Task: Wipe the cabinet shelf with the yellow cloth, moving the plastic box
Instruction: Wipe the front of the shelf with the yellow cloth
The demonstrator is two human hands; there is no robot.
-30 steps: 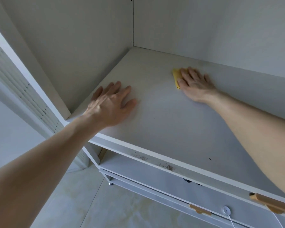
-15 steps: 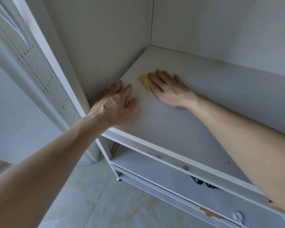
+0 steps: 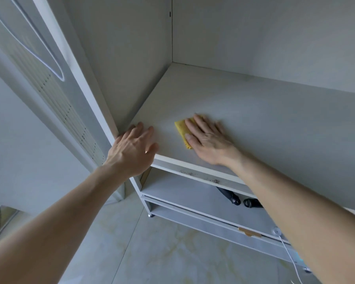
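Right hand [image 3: 208, 140] lies flat, fingers spread, palm pressing the yellow cloth [image 3: 181, 131] onto the cabinet shelf [image 3: 275, 128]. It grips nothing; it holds the cloth down by pressure alone. Only the cloth's left part shows beyond the fingertips. Compared with 1 second ago, hand and cloth have travelled from mid-shelf toward the left front corner. Judgement: the stroke is sweeping the left section, so wiping is under way and the left end is nearly covered.

Left hand [image 3: 133, 149] rests open on the front left corner of the shelf, fingers extended, holding nothing. It has stayed there as a brace. The 2 hands are near each other but apart.

The plastic box is not in view, and its position cannot be stated. The shelf shows nothing on it except the hands and the cloth.

Containers: the compartment below [image 3: 193, 193] holds 2 dark objects [image 3: 242, 200], too small to identify. Dark specks [image 3: 201, 177] mark the shelf's front edge, and this strip looks unwiped.
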